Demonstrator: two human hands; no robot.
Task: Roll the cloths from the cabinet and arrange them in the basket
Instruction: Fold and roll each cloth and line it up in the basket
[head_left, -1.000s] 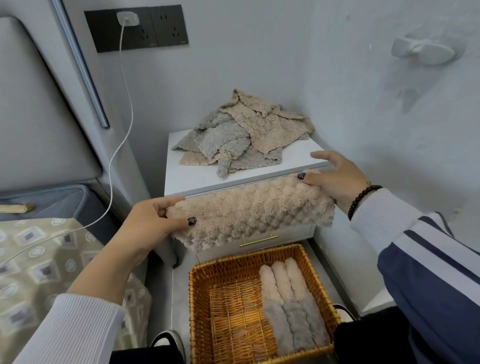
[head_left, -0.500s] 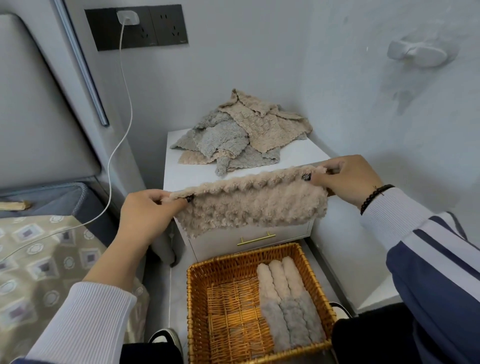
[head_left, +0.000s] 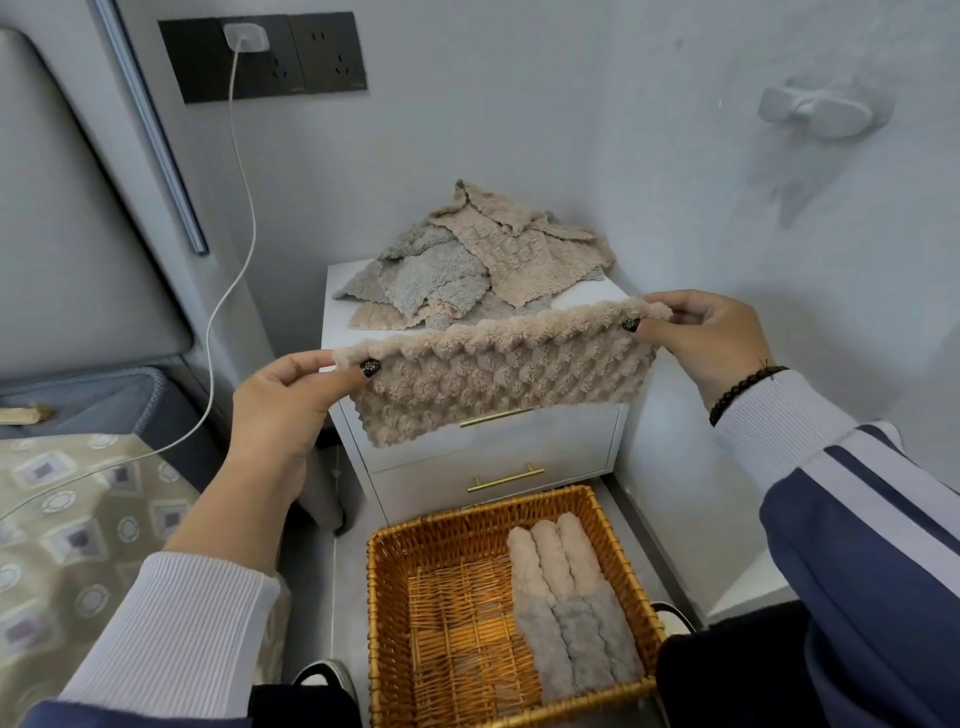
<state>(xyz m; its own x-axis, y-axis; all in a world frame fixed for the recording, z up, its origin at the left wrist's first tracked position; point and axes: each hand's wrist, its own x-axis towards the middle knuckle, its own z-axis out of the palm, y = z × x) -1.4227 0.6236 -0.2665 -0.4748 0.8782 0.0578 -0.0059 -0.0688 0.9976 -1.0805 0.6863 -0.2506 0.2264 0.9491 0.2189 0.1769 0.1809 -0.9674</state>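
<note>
A beige bubbly cloth hangs stretched in the air in front of the white cabinet. My left hand pinches its upper left corner and my right hand pinches its upper right corner. A loose pile of beige and grey cloths lies on the cabinet top behind it. Below, on the floor, stands a wicker basket with three rolled cloths lined up along its right side.
A bed with a patterned cover is at the left. A white charging cable hangs from a wall socket down to the bed. The wall stands close on the right, with a white hook. My shoe is beside the basket.
Both hands have lifted the beige cloth and pulled it taut by its top corners, so it now hangs flat before the cabinet's upper drawer.
</note>
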